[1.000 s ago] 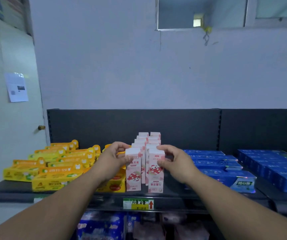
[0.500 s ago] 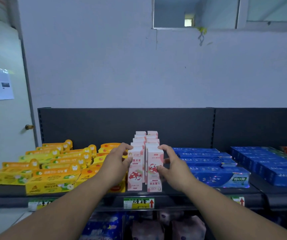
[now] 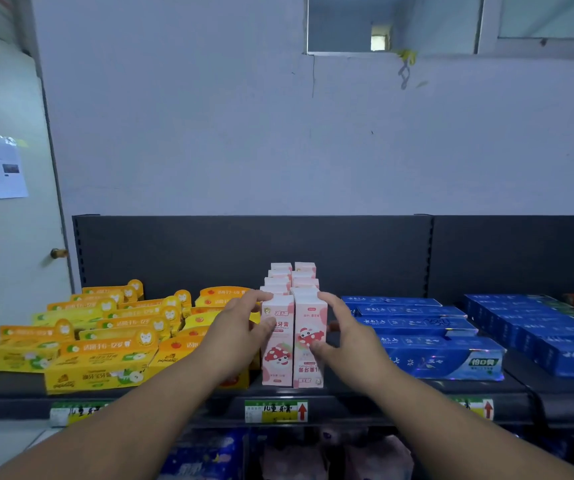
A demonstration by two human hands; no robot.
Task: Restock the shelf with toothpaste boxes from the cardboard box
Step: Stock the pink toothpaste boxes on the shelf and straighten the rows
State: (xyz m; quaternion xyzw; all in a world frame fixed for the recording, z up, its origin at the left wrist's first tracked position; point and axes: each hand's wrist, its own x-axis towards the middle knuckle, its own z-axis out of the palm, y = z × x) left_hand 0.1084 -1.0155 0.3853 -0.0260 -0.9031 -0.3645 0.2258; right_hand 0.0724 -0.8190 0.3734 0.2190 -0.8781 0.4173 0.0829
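Along the top shelf (image 3: 5, 384), stock is grouped in colour blocks, evidently so that each product sits above its own price label.

1. Blue toothpaste boxes (image 3: 445, 358) lie flat on the right, stepped upward toward the back so every lid remains readable. Four are countable in the block nearest the centre. The farther block runs out of frame and cannot be counted.
2. Yellow toothpaste boxes (image 3: 98, 370) lie flat on the left in overlapping rows. Roughly a dozen show, but an exact count is not possible.
3. Pink toothpaste boxes (image 3: 277, 355) stand upright between the yellow and blue blocks, in two files touching side by side. Five tops are countable per file, ten in total. Standing them upright presents the printed face forward and keeps the block narrow.
4. Left hand (image 3: 240, 327) and right hand (image 3: 346, 336) bracket the front pair of pink boxes. On each hand the fingers (image 3: 256, 301) lie along the outer side of its box and the thumb rests on the front face, so both hands are grasping the pair. This hold probably serves to press the two boxes together and square them with the files behind.
5. Price labels (image 3: 277, 411): three on the shelf's front edge.

No cardboard box is in view.
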